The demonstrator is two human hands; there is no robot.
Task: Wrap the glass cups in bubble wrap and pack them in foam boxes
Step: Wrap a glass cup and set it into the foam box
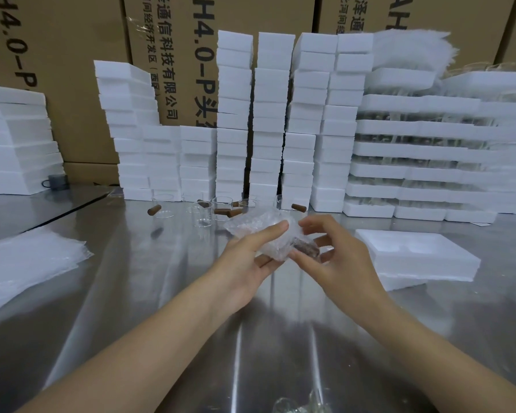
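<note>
Item 1. Bubble-wrap bundle (261, 229): was held above the middle of the metal table (251, 338), between both hands. A brown piece (306, 248) showed through the wrap at its right end; the glass inside could not be made out.

Item 2. Left hand (251, 257): pinched the bundle's left side, thumb laid along the top, fingers beneath.

Item 3. Right hand (334, 260): fingers curled round the bundle's right end, thumb above it.

Item 4. Glass cups (203, 214): several unwrapped ones stood upright in a loose group at the far side of the table, just beyond the hands, with brown cylinders (154, 209) among them; whether these were attached could not be told.

Item 5. Foam box (414, 254): lay open to the right of the hands, on another foam piece, showing moulded hollows.

Item 6. Bubble-wrap sheets (27, 257): a flat pile at the near left.

Item 7. Foam stacks (268, 114): tall white columns stood along the far edge, before brown printed cartons (72, 84).

Item 8. Dark mug (55, 181): stood far left, beside a foam stack.
</note>
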